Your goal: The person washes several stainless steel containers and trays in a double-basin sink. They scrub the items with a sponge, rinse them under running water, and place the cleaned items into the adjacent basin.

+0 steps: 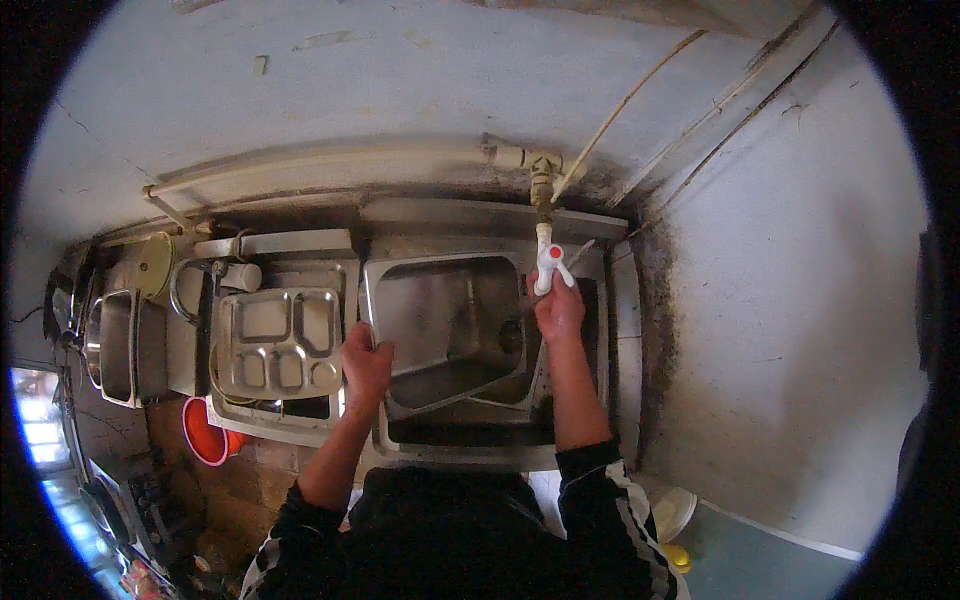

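A deep rectangular stainless steel pan (427,319) lies tilted in the right basin of a steel sink (480,454). My left hand (367,367) grips the pan's left rim, with the thumb over the edge. At a white plastic tap (545,277) with a red button on its handle, my right hand (562,311) has its fingers up around the spout. The tap hides part of those fingers, so I cannot tell whether they grip it. Left of the pan, a compartment tray (281,345) of stainless steel rests over the other basin.
Further left stand a deep steel container (120,345) and a round yellowish lid (155,264). A red bucket (204,431) is on the floor below. A curved metal faucet (180,289) rises behind the tray. Pipes (337,165) run along the wall, and another wall closes the right side.
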Demonstrator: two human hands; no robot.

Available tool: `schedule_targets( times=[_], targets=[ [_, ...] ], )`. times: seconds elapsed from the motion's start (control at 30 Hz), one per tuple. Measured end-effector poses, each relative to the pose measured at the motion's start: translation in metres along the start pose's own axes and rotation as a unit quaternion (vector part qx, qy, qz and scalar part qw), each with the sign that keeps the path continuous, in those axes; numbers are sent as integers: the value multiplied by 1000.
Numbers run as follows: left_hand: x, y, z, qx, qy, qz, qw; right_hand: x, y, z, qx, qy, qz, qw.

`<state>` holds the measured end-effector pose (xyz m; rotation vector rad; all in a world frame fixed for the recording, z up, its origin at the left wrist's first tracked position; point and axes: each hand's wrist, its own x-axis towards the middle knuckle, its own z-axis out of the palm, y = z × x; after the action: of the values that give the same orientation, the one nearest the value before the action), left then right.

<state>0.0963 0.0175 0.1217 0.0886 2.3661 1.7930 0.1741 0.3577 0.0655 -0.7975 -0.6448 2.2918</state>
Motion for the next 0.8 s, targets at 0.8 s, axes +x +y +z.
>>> schedule_targets(
  times=[0.8],
  targets=[
    [-4,-48,6,-28,21,17,999,-35,-3,27,-47,-19,-90,995]
  ],
)
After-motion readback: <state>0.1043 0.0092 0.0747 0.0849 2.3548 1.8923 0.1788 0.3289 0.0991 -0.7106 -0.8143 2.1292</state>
